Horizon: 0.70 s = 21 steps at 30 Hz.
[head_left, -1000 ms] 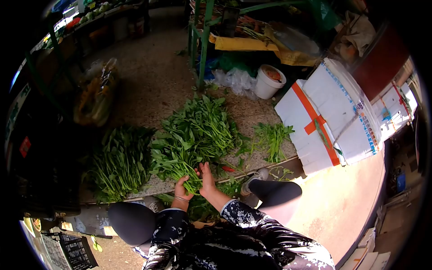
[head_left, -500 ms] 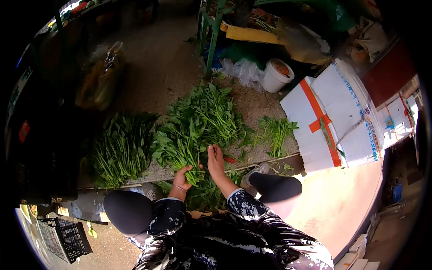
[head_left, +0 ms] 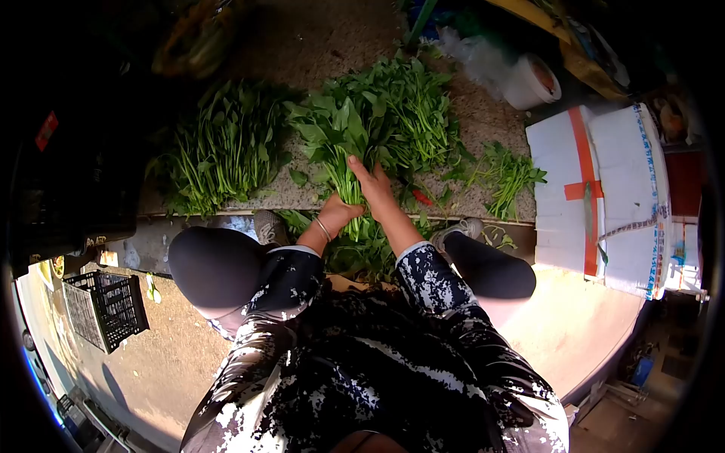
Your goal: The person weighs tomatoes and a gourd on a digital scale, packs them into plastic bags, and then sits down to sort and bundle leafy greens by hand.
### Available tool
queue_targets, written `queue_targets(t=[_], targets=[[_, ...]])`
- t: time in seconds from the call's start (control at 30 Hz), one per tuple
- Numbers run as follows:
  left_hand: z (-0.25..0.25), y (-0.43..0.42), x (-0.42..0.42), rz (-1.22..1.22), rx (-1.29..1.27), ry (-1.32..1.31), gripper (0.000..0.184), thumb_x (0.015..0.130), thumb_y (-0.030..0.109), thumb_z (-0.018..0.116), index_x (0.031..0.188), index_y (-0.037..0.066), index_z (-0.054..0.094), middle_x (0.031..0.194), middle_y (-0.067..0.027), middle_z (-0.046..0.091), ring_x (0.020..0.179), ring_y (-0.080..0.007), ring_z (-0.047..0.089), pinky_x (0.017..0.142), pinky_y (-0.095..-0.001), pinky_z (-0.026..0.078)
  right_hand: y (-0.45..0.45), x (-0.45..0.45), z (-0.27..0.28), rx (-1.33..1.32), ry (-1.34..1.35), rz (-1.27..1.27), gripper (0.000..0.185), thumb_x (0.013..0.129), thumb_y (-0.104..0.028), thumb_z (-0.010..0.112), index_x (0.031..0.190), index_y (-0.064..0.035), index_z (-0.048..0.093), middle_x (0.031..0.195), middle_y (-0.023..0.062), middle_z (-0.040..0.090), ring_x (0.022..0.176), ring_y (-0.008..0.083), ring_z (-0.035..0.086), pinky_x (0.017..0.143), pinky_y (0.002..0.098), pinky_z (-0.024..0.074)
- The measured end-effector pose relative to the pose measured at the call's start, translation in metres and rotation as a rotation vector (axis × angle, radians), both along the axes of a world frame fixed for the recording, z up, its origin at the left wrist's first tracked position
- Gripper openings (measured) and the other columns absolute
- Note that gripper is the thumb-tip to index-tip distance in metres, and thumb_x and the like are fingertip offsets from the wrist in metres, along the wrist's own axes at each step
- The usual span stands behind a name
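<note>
A bunch of long-stemmed leafy greens (head_left: 346,140), which looks like water spinach, stands upright between my hands. My left hand (head_left: 338,217) is wrapped round its lower stems. My right hand (head_left: 377,192) lies against the bunch's right side, higher up, its thumb over the stems and its fingers partly hidden. Just behind lies a large heap of the same greens (head_left: 419,113). To the left a second pile (head_left: 226,147) has its stems toward me. More loose greens (head_left: 366,245) lie below my hands, between my feet.
A small heap of greens (head_left: 513,177) and a red chili-like piece (head_left: 421,197) lie to the right. Beyond are white boxes with red tape (head_left: 559,196), a white bucket (head_left: 532,81) and plastic bags (head_left: 476,57). A black crate (head_left: 106,306) stands at lower left.
My right hand, previously apart from the stems, has come onto the bunch. The bunch now stands more upright, leaves away from me. My view has tilted further down.
</note>
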<state>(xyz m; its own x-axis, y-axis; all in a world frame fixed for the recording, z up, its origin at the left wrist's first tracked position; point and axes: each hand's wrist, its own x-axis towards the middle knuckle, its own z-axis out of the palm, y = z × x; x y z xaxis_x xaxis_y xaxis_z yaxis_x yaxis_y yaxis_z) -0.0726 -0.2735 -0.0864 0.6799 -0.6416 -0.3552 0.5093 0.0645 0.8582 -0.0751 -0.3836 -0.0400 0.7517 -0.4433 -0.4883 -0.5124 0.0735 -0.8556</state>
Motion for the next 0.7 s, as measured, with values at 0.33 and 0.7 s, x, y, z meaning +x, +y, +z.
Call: queue_targets(t=[0.33, 0.7], targets=[[0.004, 0.018, -0.004, 0.085, 0.551, -0.424, 0.088, 0.058, 0.016, 0.071, 0.127, -0.001, 0.02, 0.114, -0.0186, 0.048, 0.101, -0.0284, 0.051, 0.083, -0.033, 0.041, 0.035, 0.001, -0.009, 0.344, -0.412, -0.082, 0.033, 0.068, -0.004, 0.068, 0.098, 0.0, 0.056, 0.093, 0.007, 0.059, 0.08, 0.015, 0.057, 0.069, 0.0273, 0.0453], [0.048, 0.054, 0.013, 0.134, -0.218, 0.423, 0.04, 0.072, 0.004, 0.054, 0.11, 0.0, 0.046, 0.091, -0.0058, 0.057, 0.08, -0.0192, 0.056, 0.067, -0.033, 0.049, 0.006, 0.038, 0.046, -0.082, 0.107, 0.663, 0.099, 0.057, -0.063, 0.064, 0.122, 0.0073, 0.034, 0.106, 0.0228, 0.053, 0.092, 0.0309, 0.056, 0.08, 0.0337, 0.044]])
